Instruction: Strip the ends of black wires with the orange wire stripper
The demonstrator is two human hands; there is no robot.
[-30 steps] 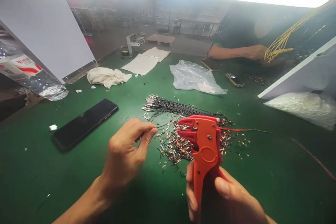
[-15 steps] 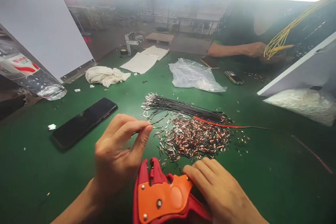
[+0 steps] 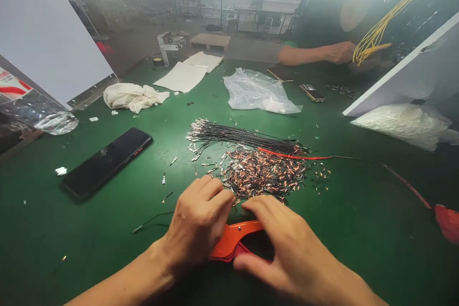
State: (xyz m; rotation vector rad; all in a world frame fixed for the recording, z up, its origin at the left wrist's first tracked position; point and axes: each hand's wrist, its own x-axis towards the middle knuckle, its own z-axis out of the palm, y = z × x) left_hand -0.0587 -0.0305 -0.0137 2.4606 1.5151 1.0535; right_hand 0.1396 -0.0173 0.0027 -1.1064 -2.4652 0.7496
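My left hand (image 3: 201, 215) is closed in front of the jaw end of an orange and red wire stripper (image 3: 229, 241), hiding the jaws. From behind this hand a thin black wire (image 3: 154, 220) with a terminal on its end sticks out to the left; the grip on it is hidden. Around the stripper's handles is my right hand (image 3: 290, 244), thumb and fingers wide. Just beyond the hands lies a heap of short wire offcuts with copper ends (image 3: 265, 172). Behind the heap rests a bundle of black wires (image 3: 240, 135) with metal terminals at its left end.
A black phone (image 3: 107, 162) lies on the left, near a plastic bottle (image 3: 53, 122). Farther back are a white cloth (image 3: 132, 98), paper (image 3: 182, 75) and a clear plastic bag (image 3: 258, 93). A red cord (image 3: 294, 156) runs right. Across the table, another person's hand (image 3: 340, 52) is beside yellow wires.
My left hand has moved right and down onto the stripper's jaw end, bringing the wire. The stripper has turned, its handles now spread within my right hand. The view has shifted slightly.
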